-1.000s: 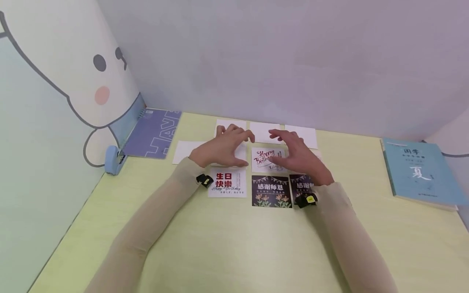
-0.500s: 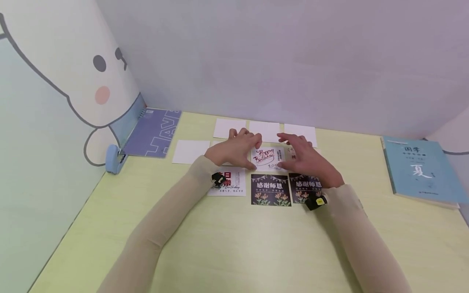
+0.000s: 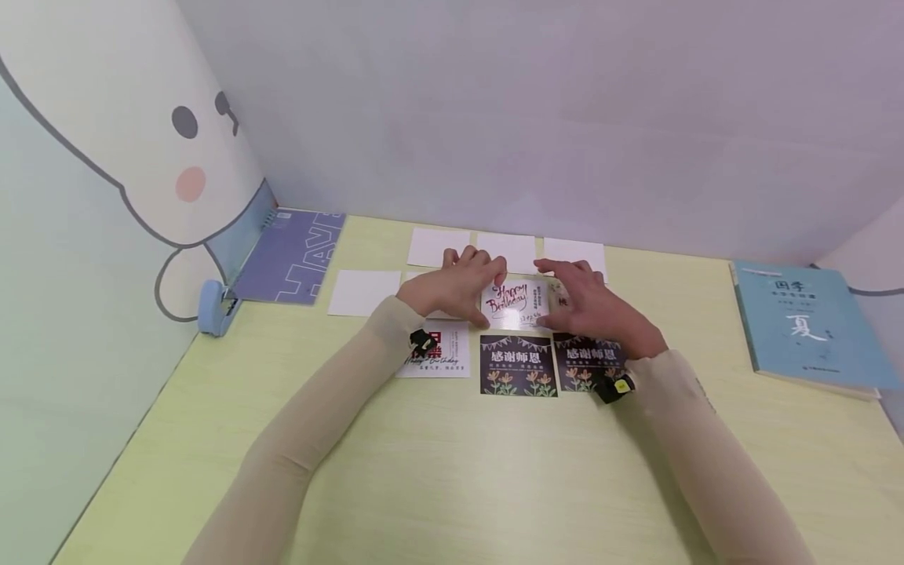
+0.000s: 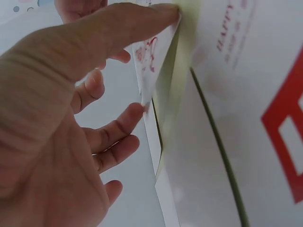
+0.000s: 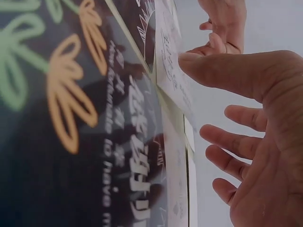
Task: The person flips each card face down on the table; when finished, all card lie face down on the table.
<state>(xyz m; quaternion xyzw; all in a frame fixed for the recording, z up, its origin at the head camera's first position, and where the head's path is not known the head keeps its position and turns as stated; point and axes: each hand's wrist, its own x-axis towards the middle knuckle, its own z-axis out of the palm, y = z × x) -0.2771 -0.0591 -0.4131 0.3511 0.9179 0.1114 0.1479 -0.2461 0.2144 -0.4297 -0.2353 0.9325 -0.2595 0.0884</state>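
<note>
A white "Happy Birthday!" card (image 3: 510, 302) lies between both hands in the middle row. My left hand (image 3: 457, 289) holds its left end, thumb at the near corner and a finger at the far one. At its right end my right hand (image 3: 593, 304) has the thumb on the near edge and fingertips right by the far corner. In the left wrist view the card (image 4: 150, 61) slants, its near edge off the table. The thumb also overlaps the card (image 5: 171, 71) in the right wrist view. Another printed card (image 3: 559, 295) is mostly hidden under my right hand.
Three blank white cards (image 3: 504, 253) line the back, with another blank card (image 3: 363, 293) at left. In front are a red-lettered card (image 3: 441, 362) and two dark flowered cards (image 3: 519, 367). A purple notebook (image 3: 289, 255), blue clip-like object (image 3: 215, 308) and blue book (image 3: 808, 326) flank them.
My left hand has moved right to the left end of the "Happy Birthday!" card. My right hand has shifted slightly right, uncovering more of it. The card now shows glare along its near edge.
</note>
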